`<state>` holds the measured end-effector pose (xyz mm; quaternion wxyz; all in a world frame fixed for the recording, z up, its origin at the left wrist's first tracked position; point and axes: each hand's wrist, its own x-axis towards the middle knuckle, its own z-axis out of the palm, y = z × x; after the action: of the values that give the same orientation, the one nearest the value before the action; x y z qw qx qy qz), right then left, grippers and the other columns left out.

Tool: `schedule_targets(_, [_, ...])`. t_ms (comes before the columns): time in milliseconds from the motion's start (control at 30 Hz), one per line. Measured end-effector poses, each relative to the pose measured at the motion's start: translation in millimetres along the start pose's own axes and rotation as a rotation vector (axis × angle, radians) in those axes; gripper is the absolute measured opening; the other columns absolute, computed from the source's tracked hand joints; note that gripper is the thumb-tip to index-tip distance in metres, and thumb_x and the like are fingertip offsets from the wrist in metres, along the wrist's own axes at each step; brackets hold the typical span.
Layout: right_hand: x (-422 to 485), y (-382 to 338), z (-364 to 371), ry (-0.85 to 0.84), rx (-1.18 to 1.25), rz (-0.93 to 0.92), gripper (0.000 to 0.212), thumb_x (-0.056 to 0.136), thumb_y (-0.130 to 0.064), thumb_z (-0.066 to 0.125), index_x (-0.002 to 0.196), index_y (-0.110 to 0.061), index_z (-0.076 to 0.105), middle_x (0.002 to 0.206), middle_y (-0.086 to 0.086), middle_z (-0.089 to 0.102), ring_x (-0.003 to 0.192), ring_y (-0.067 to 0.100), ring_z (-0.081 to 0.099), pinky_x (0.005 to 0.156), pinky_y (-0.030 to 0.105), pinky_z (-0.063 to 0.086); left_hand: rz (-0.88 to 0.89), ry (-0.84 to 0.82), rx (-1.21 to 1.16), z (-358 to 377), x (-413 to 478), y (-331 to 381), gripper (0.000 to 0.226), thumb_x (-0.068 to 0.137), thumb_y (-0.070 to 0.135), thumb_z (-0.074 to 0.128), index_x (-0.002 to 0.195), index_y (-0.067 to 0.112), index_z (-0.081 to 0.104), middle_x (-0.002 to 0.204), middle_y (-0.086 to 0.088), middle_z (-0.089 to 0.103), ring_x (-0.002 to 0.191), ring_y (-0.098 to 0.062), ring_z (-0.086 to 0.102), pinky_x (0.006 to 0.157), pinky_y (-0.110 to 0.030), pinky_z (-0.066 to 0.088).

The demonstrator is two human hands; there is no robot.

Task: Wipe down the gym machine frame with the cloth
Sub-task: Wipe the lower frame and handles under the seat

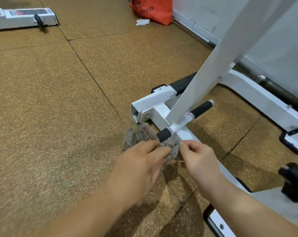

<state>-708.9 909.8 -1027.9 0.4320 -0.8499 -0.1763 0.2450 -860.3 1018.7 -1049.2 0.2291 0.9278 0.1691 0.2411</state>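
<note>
Sample cloth (141, 136): grey-brown, ribbed, bunched, motion-blurred; touching black foam roller (164, 134) of white machine frame (187, 93). Grip, left hand (139, 163): clamped on cloth. Grip, right hand (198, 159): pinches cloth's right end. Far, by wall (281, 40): orange bag (153, 9), contents hidden.

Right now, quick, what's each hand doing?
Left hand: closed, holding the cloth.
Right hand: closed, pinching the same cloth.

The cloth (139, 136) lies near the middle, gripped between the left hand (139, 165) and right hand (198, 159), just before the machine frame (151, 101), which spreads rightward. Far behind, a bag (153, 9) stands by the wall (213, 12); a second frame piece (25, 17) lies far left
</note>
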Motion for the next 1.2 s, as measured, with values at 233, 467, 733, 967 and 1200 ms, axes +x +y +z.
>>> schedule_targets(233, [-41,-26,-22,-0.309,0.297,0.213,0.044,0.108,-0.044,0.049,0.102,-0.013,0.079,0.091,0.012,0.079,0.070,0.020,0.073,0.067,0.035,0.059,-0.721,0.136,-0.777,-4,-3,69,0.017,0.104,0.027,0.059,0.113,0.033,0.073,0.089,0.021,0.076,0.077,0.006,0.070,0.066,-0.009,0.051])
schedule_targets(467, [-32,-42,-55,-0.092,0.275,0.144,0.029,0.106,-0.031,0.055,0.095,-0.009,0.070,0.090,0.005,0.069,0.080,0.021,0.066,0.073,0.039,0.055,-0.750,0.316,-0.727,-19,39,89,0.018,0.108,0.036,0.048,0.110,0.050,0.059,0.102,0.020,0.069,0.086,0.000,0.066,0.077,-0.034,0.057])
schedule_targets(733, [-1,-83,-59,0.038,0.350,0.011,0.035,0.105,-0.043,0.052,0.096,-0.015,0.071,0.095,0.012,0.077,0.083,0.024,0.073,0.081,0.044,0.059,-0.427,0.326,-0.682,4,129,83,0.036,0.108,0.020,0.044,0.140,0.032,0.056,0.117,0.021,0.063,0.112,0.006,0.056,0.099,-0.016,0.043])
schedule_targets(967, [16,-98,-56,0.152,0.209,-0.040,0.039,0.099,-0.057,0.057,0.082,-0.024,0.066,0.094,0.010,0.076,0.089,0.027,0.073,0.080,0.042,0.061,-0.500,0.347,-0.726,43,118,58,0.039,0.105,0.013,0.046,0.120,0.046,0.060,0.113,0.010,0.065,0.106,-0.010,0.061,0.090,-0.034,0.051])
schedule_targets(1200, [34,-85,-49,0.156,-0.034,-0.169,0.025,0.103,-0.052,0.054,0.089,-0.036,0.065,0.082,-0.015,0.070,0.079,0.004,0.065,0.067,0.019,0.046,-0.498,0.254,-0.715,53,108,38,0.061,0.102,-0.002,0.046,0.144,0.042,0.055,0.152,0.012,0.053,0.143,-0.006,0.045,0.114,-0.024,0.040])
